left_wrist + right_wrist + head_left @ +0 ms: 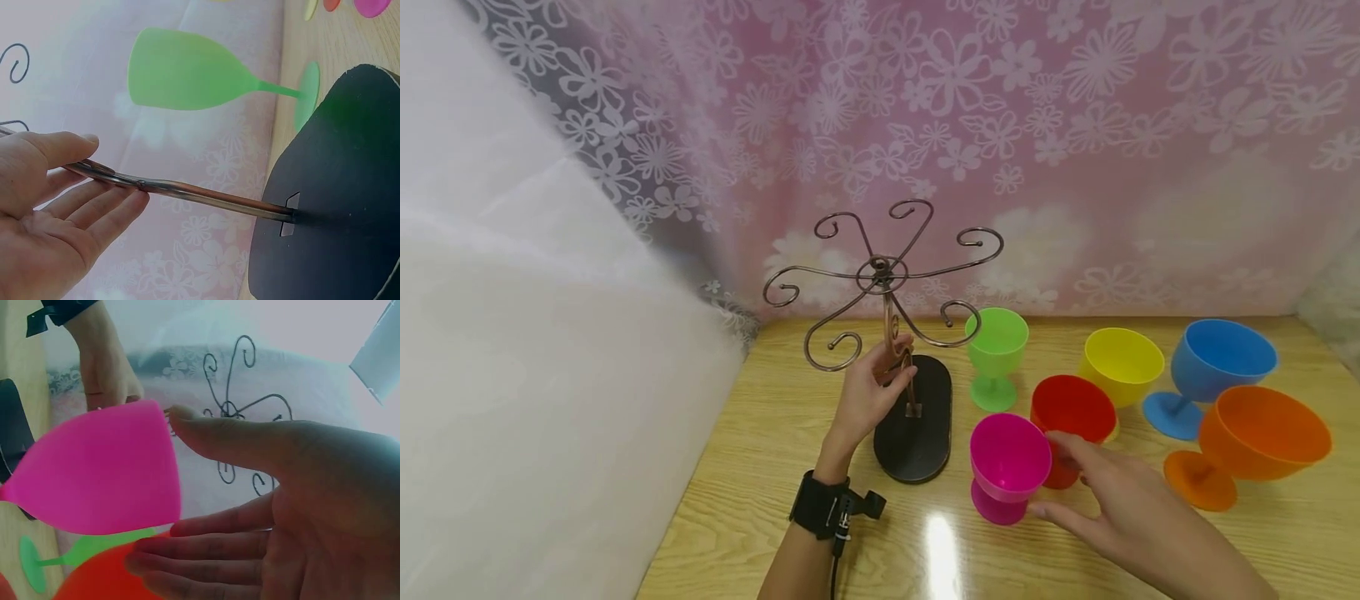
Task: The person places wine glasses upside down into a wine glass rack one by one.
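My left hand [865, 396] holds the bronze post of a metal wine glass rack [882, 271], its thumb on one side and fingers on the other in the left wrist view. Several curled arms spread from the rack's top, all without glasses; its black oval base [917, 454] stands on the table. A magenta plastic goblet [1011, 454] stands upright to the right of the base. Around that goblet's right side, my right hand [1138, 508] has its thumb and fingers spread, fingertips right at the rim and thumb near the foot. Directly behind it stands a red goblet [1071, 408].
A green goblet [997, 350] stands upright just right of the rack. Yellow [1123, 367], blue [1217, 371] and orange [1262, 433] goblets fill the right side of the wooden table [760, 500]. Flowered pink cloth [1075, 167] hangs along the back, and a white sheet [535, 375] lies at left.
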`<state>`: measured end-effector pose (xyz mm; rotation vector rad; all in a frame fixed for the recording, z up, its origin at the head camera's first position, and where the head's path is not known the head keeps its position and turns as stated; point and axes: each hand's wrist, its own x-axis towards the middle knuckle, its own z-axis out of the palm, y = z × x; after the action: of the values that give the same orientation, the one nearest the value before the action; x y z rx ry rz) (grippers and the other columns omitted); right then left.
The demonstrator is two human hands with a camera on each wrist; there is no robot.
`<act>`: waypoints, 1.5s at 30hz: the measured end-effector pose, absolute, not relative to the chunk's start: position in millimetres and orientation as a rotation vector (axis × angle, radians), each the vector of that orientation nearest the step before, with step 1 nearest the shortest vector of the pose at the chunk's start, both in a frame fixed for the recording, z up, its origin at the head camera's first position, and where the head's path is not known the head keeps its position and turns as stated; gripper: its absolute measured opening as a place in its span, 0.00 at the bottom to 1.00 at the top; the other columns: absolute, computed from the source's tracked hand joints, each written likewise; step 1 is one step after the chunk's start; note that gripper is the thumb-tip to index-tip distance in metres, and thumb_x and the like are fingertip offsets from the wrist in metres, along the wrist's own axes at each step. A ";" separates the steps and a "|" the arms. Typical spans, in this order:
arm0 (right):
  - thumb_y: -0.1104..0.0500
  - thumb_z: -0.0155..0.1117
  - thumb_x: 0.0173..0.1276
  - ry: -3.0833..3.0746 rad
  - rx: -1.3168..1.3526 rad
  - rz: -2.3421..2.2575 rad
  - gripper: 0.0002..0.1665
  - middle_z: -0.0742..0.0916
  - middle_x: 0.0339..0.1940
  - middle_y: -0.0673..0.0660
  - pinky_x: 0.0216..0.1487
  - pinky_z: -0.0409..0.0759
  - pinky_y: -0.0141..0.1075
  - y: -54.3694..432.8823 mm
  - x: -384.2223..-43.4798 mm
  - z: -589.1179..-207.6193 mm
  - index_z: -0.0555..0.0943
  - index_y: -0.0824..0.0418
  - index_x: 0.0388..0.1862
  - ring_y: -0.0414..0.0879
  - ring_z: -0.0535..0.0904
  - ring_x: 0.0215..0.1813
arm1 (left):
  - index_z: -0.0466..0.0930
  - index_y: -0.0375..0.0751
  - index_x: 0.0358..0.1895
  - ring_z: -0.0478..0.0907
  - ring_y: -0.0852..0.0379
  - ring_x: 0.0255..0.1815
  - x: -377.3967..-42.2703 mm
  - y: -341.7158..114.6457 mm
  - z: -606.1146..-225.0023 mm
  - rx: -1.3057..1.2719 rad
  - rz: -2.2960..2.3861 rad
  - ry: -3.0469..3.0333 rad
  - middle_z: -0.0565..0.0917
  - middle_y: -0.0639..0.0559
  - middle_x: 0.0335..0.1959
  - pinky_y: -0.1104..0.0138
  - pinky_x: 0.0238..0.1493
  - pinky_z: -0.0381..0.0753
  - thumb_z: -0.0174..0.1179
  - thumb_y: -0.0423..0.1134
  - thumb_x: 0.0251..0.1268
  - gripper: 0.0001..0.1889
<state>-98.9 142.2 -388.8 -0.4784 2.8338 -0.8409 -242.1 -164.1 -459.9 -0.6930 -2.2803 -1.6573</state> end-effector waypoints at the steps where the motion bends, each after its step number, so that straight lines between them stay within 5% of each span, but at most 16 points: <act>1: 0.31 0.74 0.58 2.839 -0.465 -0.835 0.48 0.88 0.50 0.52 0.41 0.89 0.44 139.7 -100.2 -389.3 0.75 0.63 0.66 0.46 0.85 0.46 | 0.76 0.33 0.68 0.83 0.43 0.60 -242.1 -164.7 -459.4 -0.698 -1.664 -2.276 0.82 0.39 0.63 0.62 0.55 0.85 0.65 0.27 0.69 0.25; 13: 0.35 0.82 0.51 2.855 -0.441 -0.940 0.62 0.86 0.55 0.63 0.38 0.89 0.44 119.2 -110.4 -405.0 0.66 0.70 0.72 0.55 0.86 0.49 | 0.76 0.34 0.68 0.83 0.41 0.59 -241.3 -166.2 -460.6 -0.719 -1.644 -2.284 0.82 0.40 0.63 0.64 0.54 0.85 0.64 0.28 0.71 0.24; 30: 0.41 0.86 0.48 2.891 -0.523 -1.157 0.52 0.85 0.56 0.56 0.37 0.89 0.41 99.8 -112.0 -411.8 0.71 0.60 0.67 0.54 0.84 0.53 | 0.77 0.35 0.68 0.84 0.43 0.56 -241.9 -166.9 -461.5 -0.691 -1.603 -2.284 0.83 0.37 0.61 0.63 0.52 0.86 0.62 0.28 0.73 0.21; 40: 0.45 0.89 0.44 2.840 -0.444 -1.161 0.60 0.82 0.60 0.59 0.39 0.89 0.41 104.7 -108.9 -401.6 0.65 0.62 0.71 0.54 0.82 0.55 | 0.72 0.35 0.72 0.83 0.48 0.60 -242.0 -167.7 -464.5 -0.707 -1.481 -2.333 0.80 0.42 0.65 0.64 0.55 0.84 0.58 0.30 0.77 0.23; 45: 0.53 0.92 0.40 2.963 -0.527 -1.272 0.64 0.82 0.62 0.60 0.41 0.89 0.40 115.9 -105.2 -393.5 0.64 0.61 0.73 0.57 0.82 0.56 | 0.78 0.38 0.67 0.87 0.52 0.52 -235.2 -173.4 -450.9 -0.666 -1.267 -2.510 0.87 0.43 0.56 0.65 0.47 0.87 0.59 0.32 0.76 0.19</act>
<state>-105.2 115.9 -393.5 -0.5268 2.9629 -1.2719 -235.2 -173.4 -450.9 -0.6658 -2.5102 -1.2670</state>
